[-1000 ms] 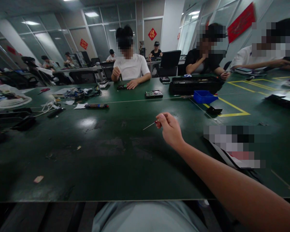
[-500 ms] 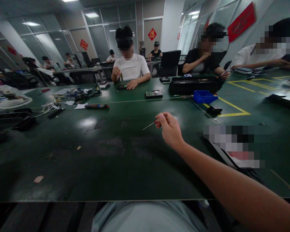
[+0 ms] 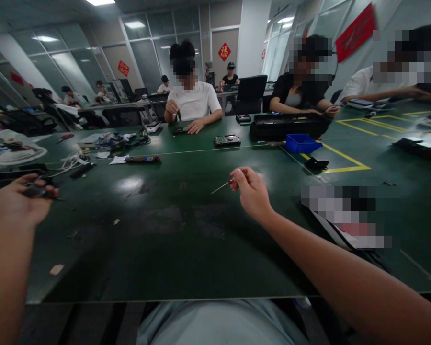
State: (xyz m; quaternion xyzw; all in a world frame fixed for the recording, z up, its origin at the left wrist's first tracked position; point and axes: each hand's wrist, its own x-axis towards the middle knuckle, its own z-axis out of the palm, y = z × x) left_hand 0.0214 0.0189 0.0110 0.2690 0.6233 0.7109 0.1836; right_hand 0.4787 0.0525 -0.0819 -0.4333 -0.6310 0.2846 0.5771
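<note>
In the head view, the screwdriver in the right hand points left and back toward the wearer, its thin metal shaft slanting down to the tip; whether the tip touches the counter cannot be told. The dark tool in the left hand lies roughly crosswise, its narrow end toward the right.

The counter is dark green, scuffed and glossy, with yellow tape marking areas at the right. Across its far part are a circuit-board device, a long black case and, just in front of the case, a blue tray. A pen-shaped tool and a white fan lie to the left. Opposite sits a person in a white shirt; behind are a black office chair, glass partitions and a red diamond-shaped sign.

The right hand's fingers pinch the screwdriver by its red handle, mostly hidden in the grip, and the shaft sticks out beyond them. The left hand's fingers curl about the dark tool, whose narrow end juts past the fingertips.
</note>
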